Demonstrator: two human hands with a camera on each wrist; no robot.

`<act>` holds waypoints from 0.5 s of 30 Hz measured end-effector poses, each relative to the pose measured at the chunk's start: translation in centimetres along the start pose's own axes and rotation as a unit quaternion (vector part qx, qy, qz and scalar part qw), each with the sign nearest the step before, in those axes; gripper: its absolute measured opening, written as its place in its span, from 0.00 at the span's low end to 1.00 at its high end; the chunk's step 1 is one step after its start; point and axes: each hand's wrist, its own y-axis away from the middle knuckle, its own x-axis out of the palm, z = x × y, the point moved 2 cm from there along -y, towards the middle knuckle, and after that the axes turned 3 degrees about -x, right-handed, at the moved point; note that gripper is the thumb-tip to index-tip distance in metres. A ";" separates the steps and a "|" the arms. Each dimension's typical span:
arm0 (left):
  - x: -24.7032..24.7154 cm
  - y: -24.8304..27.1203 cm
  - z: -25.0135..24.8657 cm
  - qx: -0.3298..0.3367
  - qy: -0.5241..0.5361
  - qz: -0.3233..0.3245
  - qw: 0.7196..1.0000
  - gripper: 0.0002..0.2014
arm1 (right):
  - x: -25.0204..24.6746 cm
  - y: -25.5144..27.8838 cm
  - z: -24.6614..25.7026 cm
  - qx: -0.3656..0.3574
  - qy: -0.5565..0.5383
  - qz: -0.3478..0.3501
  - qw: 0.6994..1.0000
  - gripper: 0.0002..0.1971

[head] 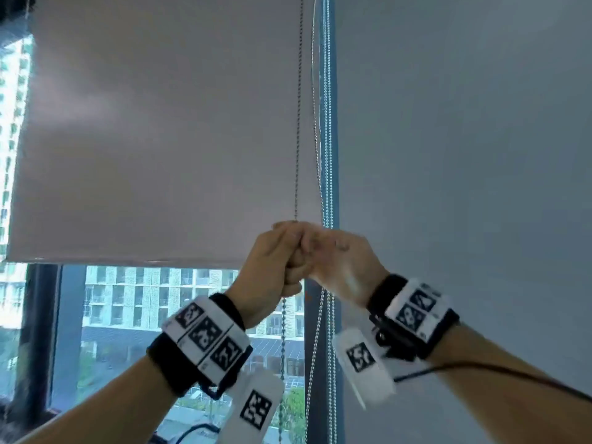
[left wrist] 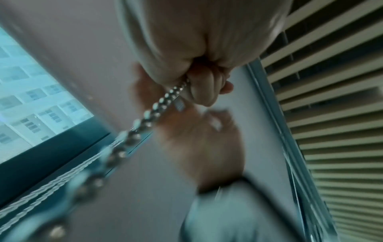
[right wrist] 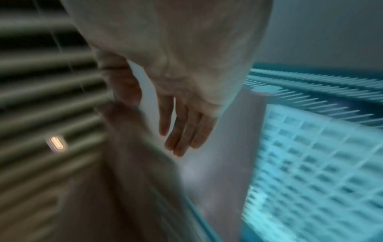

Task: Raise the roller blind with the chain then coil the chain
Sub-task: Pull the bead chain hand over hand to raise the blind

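Two hands meet on chain: left hand clenched round it, strand running 12 to 6. Right hand at 3 o'clock, touching, fingers loose, nothing visibly held. Blind part-raised.

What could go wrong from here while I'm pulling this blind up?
1. Several chains hang close by the gripped chain; the right hand, fingers loose, could catch the wrong strand.
2. Only the left hand grips the chain, so it might slip through.
3. The roller blind still covers most of the window; coiling now would be premature.
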 end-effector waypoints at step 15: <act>-2.2 -5.2 -7.5 -0.058 0.068 0.026 0.996 0.25 | 4.4 3.2 -2.9 0.104 0.211 0.056 0.970 0.21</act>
